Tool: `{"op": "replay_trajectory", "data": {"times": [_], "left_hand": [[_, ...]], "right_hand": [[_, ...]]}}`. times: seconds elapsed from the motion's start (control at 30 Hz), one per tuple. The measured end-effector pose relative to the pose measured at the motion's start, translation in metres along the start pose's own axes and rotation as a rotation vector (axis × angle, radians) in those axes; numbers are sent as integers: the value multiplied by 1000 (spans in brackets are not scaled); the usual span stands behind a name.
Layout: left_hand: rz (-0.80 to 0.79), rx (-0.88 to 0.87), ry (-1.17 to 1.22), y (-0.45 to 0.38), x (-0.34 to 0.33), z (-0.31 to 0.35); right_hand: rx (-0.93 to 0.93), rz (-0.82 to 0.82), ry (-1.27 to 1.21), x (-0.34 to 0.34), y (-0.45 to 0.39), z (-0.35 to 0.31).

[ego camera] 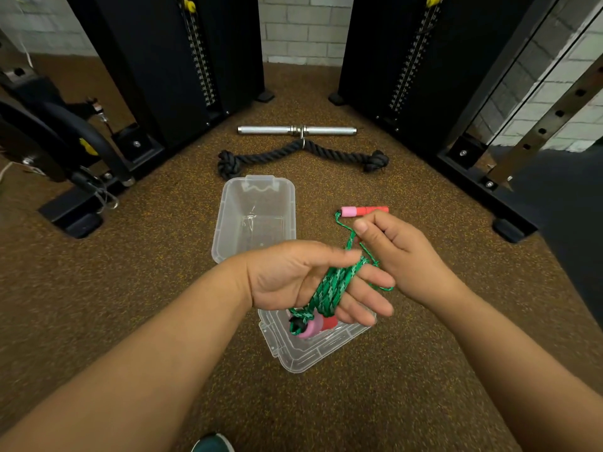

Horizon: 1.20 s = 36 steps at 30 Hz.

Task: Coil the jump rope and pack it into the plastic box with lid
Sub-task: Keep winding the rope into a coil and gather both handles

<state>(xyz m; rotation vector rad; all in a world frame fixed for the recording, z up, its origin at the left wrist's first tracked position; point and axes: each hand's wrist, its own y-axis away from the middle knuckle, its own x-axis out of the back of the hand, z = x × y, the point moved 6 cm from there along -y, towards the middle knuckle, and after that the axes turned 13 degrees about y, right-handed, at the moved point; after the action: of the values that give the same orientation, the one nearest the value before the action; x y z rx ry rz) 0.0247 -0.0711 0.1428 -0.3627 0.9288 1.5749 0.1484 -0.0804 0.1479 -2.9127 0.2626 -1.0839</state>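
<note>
At the centre of the frame I see a green jump rope (332, 285) coiled in loops around the spread fingers of my left hand (313, 282), palm up. One pink-and-red handle (313, 326) dangles below it. My right hand (401, 256) pinches the rope's free end; the other handle (363, 211) sticks out above it. The clear plastic box (254, 216) sits open just beyond, its lid (313, 350) lying under my hands. The floor (130, 288) is speckled brown rubber. Farther up lie a black triceps rope (303, 156) and a chrome bar (297, 129), between two black weight-stack towers (169, 66) against a grey brick wall (300, 27).
</note>
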Motion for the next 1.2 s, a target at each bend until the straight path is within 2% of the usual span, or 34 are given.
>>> {"op": "replay_trajectory", "data": {"times": [0.07, 0.17, 0.4, 0.57, 0.7, 0.8, 0.87, 1.03, 1.13, 1.2], "left_hand": [[-26, -26, 49, 1, -3, 2], [26, -110, 100, 3, 1, 7], [367, -461, 244, 16, 29, 37], [499, -560, 243, 27, 44, 46], [531, -583, 280, 32, 50, 48], [561, -588, 277, 33, 52, 47], [567, -581, 267, 33, 52, 46], [535, -578, 281, 31, 48, 47], [505, -565, 284, 29, 45, 46], [479, -530, 248, 25, 40, 43]], "right_hand": [[-66, -54, -155, -12, 3, 10], [-139, -130, -364, -28, 9, 22], [-257, -176, -311, -39, 19, 37], [-262, -199, -338, -40, 21, 39], [-306, -70, -315, -32, 18, 43], [-269, 126, -97, -19, 17, 43], [-239, 196, -25, -15, 20, 38], [-255, 238, -82, -15, 24, 41], [-222, 287, 30, -11, 24, 42], [-259, 222, 116, -13, 23, 46]]}}
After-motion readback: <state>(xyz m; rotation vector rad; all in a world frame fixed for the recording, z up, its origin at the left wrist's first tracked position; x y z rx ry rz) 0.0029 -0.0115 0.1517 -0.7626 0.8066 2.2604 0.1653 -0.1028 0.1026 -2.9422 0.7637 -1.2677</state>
